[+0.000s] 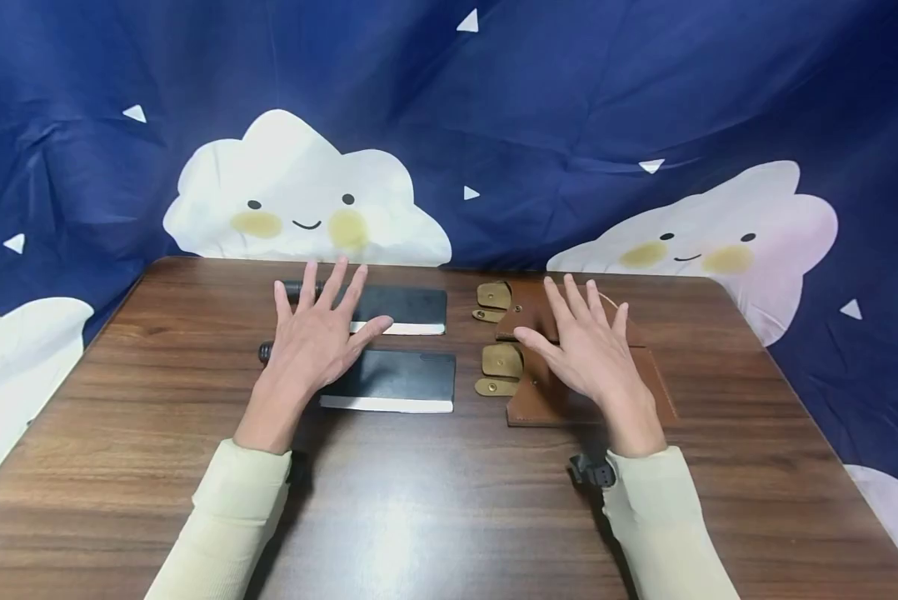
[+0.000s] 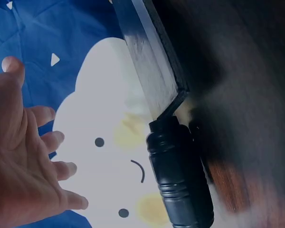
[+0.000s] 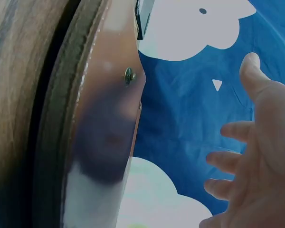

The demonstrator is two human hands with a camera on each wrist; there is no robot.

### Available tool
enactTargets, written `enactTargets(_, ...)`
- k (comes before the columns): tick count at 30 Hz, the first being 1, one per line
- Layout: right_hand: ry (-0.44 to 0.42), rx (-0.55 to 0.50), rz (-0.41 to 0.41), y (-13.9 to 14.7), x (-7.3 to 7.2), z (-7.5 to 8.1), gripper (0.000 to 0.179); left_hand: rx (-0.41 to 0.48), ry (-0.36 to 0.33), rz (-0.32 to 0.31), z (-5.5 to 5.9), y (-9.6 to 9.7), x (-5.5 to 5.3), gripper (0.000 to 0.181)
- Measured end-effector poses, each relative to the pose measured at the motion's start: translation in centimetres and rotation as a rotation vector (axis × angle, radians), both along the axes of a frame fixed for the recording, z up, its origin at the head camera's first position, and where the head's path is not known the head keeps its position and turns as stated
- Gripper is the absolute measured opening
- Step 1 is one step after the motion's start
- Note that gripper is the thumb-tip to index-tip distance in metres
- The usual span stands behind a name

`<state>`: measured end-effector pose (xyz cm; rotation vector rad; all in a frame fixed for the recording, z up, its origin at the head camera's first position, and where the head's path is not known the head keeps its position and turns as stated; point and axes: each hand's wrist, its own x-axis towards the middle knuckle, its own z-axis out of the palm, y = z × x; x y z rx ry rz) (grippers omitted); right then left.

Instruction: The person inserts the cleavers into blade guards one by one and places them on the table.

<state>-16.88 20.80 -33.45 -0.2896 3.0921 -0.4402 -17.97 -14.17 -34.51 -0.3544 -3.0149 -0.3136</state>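
Two dark-bladed cleavers lie one behind the other, the back cleaver (image 1: 419,307) and the front cleaver (image 1: 415,379), each with a pale cutting edge facing me. Over their handle side my left hand (image 1: 310,346) is held with fingers spread, hiding much of both handles. In the left wrist view a ribbed black handle (image 2: 180,175) shows, apart from the palm. To the right are two brown leather sheaths with olive snap straps, a back sheath (image 1: 527,302) and a front sheath (image 1: 542,404). My right hand (image 1: 595,350), fingers also spread, is above them and holds nothing.
Everything lies on a brown wood-grain table (image 1: 464,500). Behind its far edge hangs a blue curtain (image 1: 524,108) with smiling white clouds. A black wrist device (image 1: 593,472) sits at my right cuff.
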Motion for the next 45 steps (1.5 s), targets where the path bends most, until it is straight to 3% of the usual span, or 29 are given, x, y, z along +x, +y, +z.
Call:
enactTargets(11,-0.06,-0.024,0.076,0.8,-0.1,0.3,0.102,0.104,-0.091,-0.036,0.3,-0.7,-0.1,0.089)
enactTargets(18,-0.111,-0.043,0.159,1.6,0.0,0.0,0.119,0.237,-0.183,-0.094,0.0,-1.9,0.0,0.091)
enactTargets(29,-0.22,-0.097,0.206,3.6,0.2,0.0,0.119,0.359,-0.312,-0.226,-0.1,-4.8,-0.3,0.092)
enactTargets(39,-0.24,-0.186,0.218,6.0,0.2,-0.9,0.112,0.547,-0.456,-0.219,-0.7,-6.7,-0.3,0.087)
enactTargets(45,-0.246,-0.179,0.209,6.9,0.1,-1.1,0.106,0.59,-0.461,-0.215,-1.3,-7.4,-0.5,0.078)
